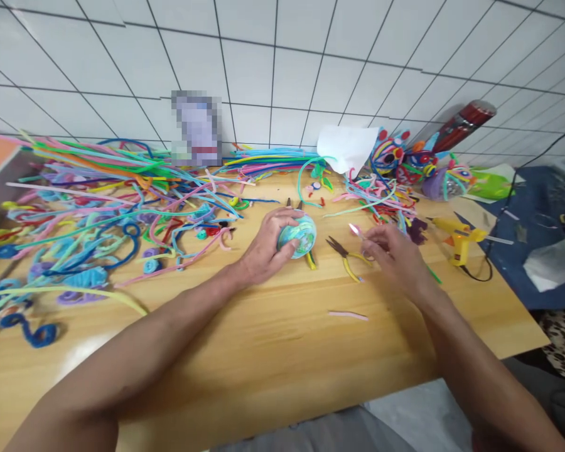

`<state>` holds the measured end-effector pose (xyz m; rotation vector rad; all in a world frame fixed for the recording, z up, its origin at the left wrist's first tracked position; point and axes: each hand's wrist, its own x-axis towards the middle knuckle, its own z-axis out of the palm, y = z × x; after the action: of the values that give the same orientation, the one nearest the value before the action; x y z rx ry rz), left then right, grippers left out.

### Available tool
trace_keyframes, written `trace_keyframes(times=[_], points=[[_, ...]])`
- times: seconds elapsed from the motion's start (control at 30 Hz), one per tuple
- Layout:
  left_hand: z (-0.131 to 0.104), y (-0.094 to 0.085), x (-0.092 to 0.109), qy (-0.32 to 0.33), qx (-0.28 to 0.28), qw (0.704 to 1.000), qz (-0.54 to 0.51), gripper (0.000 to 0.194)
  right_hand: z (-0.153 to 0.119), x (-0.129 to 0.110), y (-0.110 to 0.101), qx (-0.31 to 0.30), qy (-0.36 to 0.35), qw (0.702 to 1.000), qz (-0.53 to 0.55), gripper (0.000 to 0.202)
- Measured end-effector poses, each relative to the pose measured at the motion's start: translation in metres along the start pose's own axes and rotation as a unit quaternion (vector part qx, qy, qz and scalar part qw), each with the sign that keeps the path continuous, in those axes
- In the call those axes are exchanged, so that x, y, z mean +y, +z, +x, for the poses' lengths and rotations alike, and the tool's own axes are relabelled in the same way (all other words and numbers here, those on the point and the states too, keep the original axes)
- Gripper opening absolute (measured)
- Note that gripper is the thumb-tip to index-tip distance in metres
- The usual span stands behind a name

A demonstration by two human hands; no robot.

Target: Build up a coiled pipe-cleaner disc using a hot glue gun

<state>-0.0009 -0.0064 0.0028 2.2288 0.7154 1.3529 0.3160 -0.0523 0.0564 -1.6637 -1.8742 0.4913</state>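
The ball (297, 235) is held up over the middle of the worktop (273, 351) by the left hand (269, 248), whose fingers are wrapped round its side, with the thumb pressed along the near face. Blue, green and whitish swirls are seen on or in it; whether these are fixed cannot be told. By the right hand (392, 251), held to the right and apart from the ball, a small pink piece (353, 230) is pinched between thumb and fingers, its tip pale and bright.

As judged from this, the work looks part done: colour is already present on the ball, while the pink piece is separate from it. How much is left cannot be told, as much of the ball is covered by the hand. Three decorated figures (390, 152) are placed at the back right — fuller in detail, with red, blue and yellow parts, and seemingly further along.

Between the hands, pliers (340, 247) are laid with their jaws parted, and a loose pink strip (348, 316) is seen nearer the front edge. A yellow glue gun (462, 243) is set at the right — whether it is hot cannot be seen. Fuzzy stems (98, 216) are heaped at the left, many bent or coiled, and others are gathered along the tiled wall (249, 75).
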Motion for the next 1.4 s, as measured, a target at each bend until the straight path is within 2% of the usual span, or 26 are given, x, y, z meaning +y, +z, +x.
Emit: trace_keyframes(times=[0.1,0.17,0.23,0.33,1.4], points=[[0.001,-0.001,0.001,0.005,0.001,1.000,-0.003,0.026,-0.010,-0.047,0.015,-0.006,-0.122,0.993,0.007,0.025],[0.001,-0.001,0.001,0.011,-0.002,1.000,-0.002,0.027,-0.009,-0.065,0.027,0.021,-0.215,0.976,-0.014,0.022],[0.002,-0.002,0.001,0.018,-0.005,1.000,-0.002,0.027,-0.004,-0.070,0.037,0.055,-0.285,0.957,-0.024,0.021],[0.002,-0.002,0.001,0.020,-0.007,1.000,-0.005,0.026,0.003,-0.067,0.048,0.082,-0.331,0.939,-0.034,0.023],[0.002,-0.003,0.002,0.016,-0.006,1.000,0.009,0.025,0.004,-0.057,0.072,0.113,-0.314,0.943,-0.009,0.022]])
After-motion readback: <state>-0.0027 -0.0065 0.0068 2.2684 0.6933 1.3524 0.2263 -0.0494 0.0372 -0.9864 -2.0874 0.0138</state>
